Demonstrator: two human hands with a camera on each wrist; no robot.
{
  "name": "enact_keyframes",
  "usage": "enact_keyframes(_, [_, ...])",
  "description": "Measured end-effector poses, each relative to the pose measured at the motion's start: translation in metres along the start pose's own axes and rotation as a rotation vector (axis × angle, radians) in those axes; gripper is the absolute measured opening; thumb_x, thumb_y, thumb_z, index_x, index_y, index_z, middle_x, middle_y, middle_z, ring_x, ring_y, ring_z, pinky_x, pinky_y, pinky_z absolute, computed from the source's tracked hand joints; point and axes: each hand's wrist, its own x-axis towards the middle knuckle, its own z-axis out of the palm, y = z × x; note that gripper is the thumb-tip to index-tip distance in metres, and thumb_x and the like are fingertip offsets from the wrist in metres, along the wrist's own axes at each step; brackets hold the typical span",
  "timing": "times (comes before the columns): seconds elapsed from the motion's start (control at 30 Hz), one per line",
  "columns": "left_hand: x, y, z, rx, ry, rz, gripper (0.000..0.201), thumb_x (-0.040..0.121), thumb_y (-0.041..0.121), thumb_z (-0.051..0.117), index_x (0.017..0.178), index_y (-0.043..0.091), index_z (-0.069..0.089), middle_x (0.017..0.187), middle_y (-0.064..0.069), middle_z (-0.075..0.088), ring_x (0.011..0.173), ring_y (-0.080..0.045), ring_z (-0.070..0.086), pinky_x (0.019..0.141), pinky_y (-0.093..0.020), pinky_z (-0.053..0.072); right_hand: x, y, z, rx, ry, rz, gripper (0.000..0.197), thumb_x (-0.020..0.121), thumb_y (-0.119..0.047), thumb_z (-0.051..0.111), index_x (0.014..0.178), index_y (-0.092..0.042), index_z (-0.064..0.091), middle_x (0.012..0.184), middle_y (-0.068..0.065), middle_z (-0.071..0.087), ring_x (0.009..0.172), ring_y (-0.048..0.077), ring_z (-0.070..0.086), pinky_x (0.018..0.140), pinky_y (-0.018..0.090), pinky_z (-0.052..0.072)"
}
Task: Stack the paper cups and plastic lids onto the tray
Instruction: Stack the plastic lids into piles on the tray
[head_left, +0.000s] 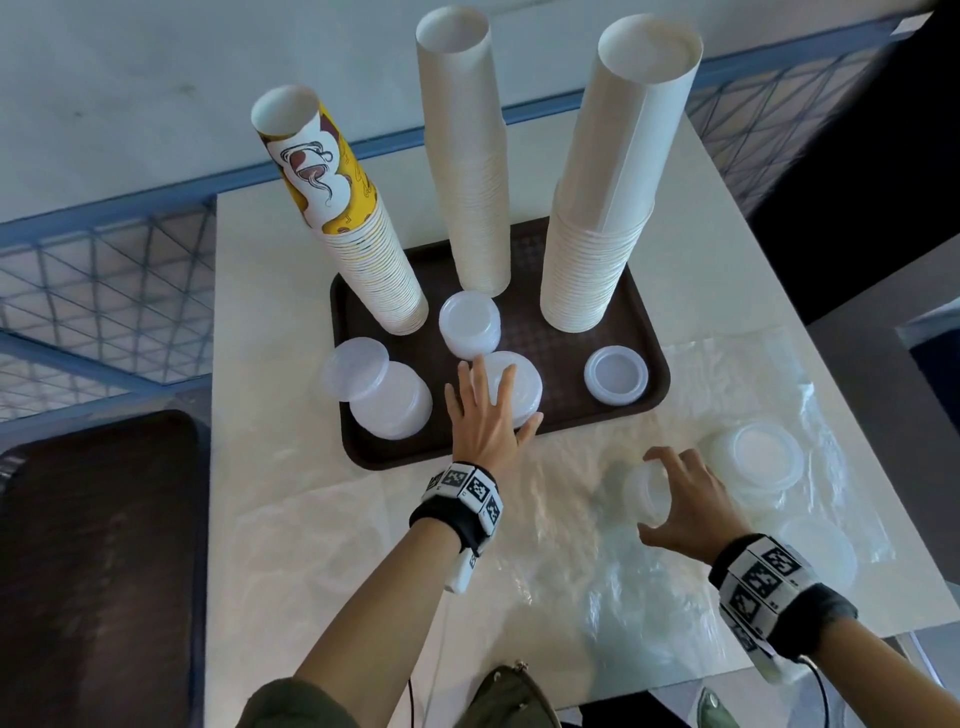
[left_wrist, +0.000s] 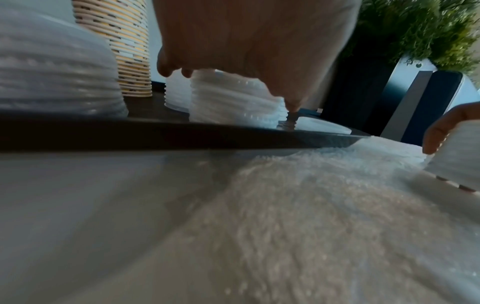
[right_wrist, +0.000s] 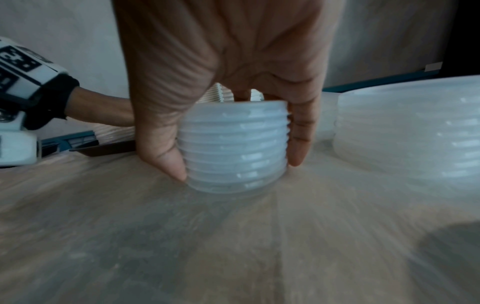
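Nearest, the right hand (right_wrist: 228, 86) clamps a small lid stack (right_wrist: 235, 148) by its ribbed sides, light, slippery, likely to shear; left hand (head_left: 485, 415) splayed flat on another.

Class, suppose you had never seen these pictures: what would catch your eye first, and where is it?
Three tall cup stacks rise from the far side of the brown tray, the left one printed yellow. Nearer, the left hand rests on a lid stack on the tray, while the right hand grips another lid stack on the plastic sheet.
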Motion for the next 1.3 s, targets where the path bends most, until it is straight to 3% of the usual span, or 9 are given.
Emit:
enact_keyframes(0.07, [-0.002,0.003,-0.011,-0.049,0.031,-0.015,0.067,0.082,0.061,0.036,0.133,0.017,0.034,0.143,-0.028,0.036,0.129,-0.047,0.038,0.099,-0.063,0.034,0.001,0.000,0.000,0.000,0.003,0.004,0.079,0.054,-0.030,0.079,0.123,-0.022,0.041,0.106,0.002,0.041,0.099,0.028,0.052,0.078,0.032,0.047])
enact_keyframes(0.17, [-0.008,-0.006,-0.039,-0.233,0.200,-0.063,0.061,0.087,0.055,0.037,0.134,0.015,0.039,0.148,-0.024,0.026,0.138,-0.040,0.026,0.109,-0.051,0.026,0.001,0.000,0.001,0.006,0.002,0.015,0.078,0.055,-0.030,0.079,0.123,-0.023,0.041,0.108,0.004,0.043,0.099,0.028,0.052,0.078,0.031,0.045])
enact_keyframes(0.27, [-0.007,-0.043,-0.071,-0.385,0.397,-0.230,0.055,0.086,0.047,0.043,0.124,0.008,0.047,0.140,-0.022,0.038,0.133,-0.034,0.034,0.106,-0.041,0.033,0.002,0.002,0.001,-0.002,0.009,0.014,0.079,0.054,-0.029,0.080,0.123,-0.021,0.043,0.103,0.002,0.041,0.096,0.029,0.052,0.076,0.027,0.038])
enact_keyframes(0.33, [-0.003,-0.078,-0.091,-0.432,0.472,-0.362,0.061,0.077,0.051,0.045,0.115,0.004,0.052,0.125,-0.019,0.052,0.122,-0.034,0.044,0.101,-0.039,0.037,0.002,0.002,0.001,-0.005,0.014,0.012,0.079,0.053,-0.028,0.081,0.122,-0.020,0.044,0.101,0.002,0.039,0.095,0.029,0.052,0.076,0.027,0.037])
enact_keyframes(0.47, [0.004,-0.134,-0.110,-0.498,0.195,-0.588,0.082,0.057,0.061,0.059,0.120,0.009,0.048,0.126,-0.010,0.050,0.123,-0.029,0.040,0.096,-0.032,0.033,0.002,0.003,0.003,-0.010,0.041,0.013,0.079,0.051,-0.027,0.082,0.121,-0.019,0.046,0.097,0.002,0.040,0.089,0.028,0.050,0.074,0.029,0.037])
enact_keyframes(0.57, [0.009,-0.149,-0.105,-0.393,0.021,-0.545,0.101,0.042,0.074,0.062,0.121,0.013,0.046,0.127,-0.009,0.048,0.123,-0.029,0.041,0.096,-0.035,0.037,0.003,0.001,0.004,-0.026,0.041,0.020,0.080,0.051,-0.027,0.083,0.121,-0.019,0.046,0.097,0.003,0.040,0.095,0.032,0.052,0.076,0.031,0.039])
enact_keyframes(0.67, [0.012,-0.145,-0.096,-0.340,-0.061,-0.525,0.096,0.052,0.063,0.078,0.125,0.014,0.040,0.132,-0.008,0.039,0.127,-0.027,0.035,0.102,-0.038,0.034,0.003,-0.001,0.005,-0.037,0.039,0.032,0.080,0.051,-0.027,0.083,0.121,-0.019,0.045,0.098,0.005,0.043,0.098,0.033,0.051,0.079,0.034,0.041])
enact_keyframes(1.0, [0.019,-0.136,-0.086,-0.275,-0.133,-0.511,0.083,0.055,0.059,0.079,0.114,0.017,0.040,0.128,-0.004,0.039,0.126,-0.024,0.034,0.103,-0.040,0.035,0.003,-0.005,0.007,-0.070,0.043,0.056,0.080,0.050,-0.028,0.083,0.120,-0.021,0.045,0.105,0.010,0.049,0.100,0.034,0.053,0.082,0.038,0.044])
enact_keyframes(1.3, [0.018,-0.134,-0.083,-0.306,-0.106,-0.472,0.058,0.067,0.044,0.075,0.106,0.014,0.045,0.120,-0.005,0.041,0.114,-0.025,0.043,0.092,-0.041,0.044,0.004,-0.008,0.007,-0.061,0.053,0.075,0.080,0.050,-0.024,0.083,0.120,-0.018,0.047,0.105,0.012,0.049,0.096,0.036,0.054,0.079,0.037,0.042])
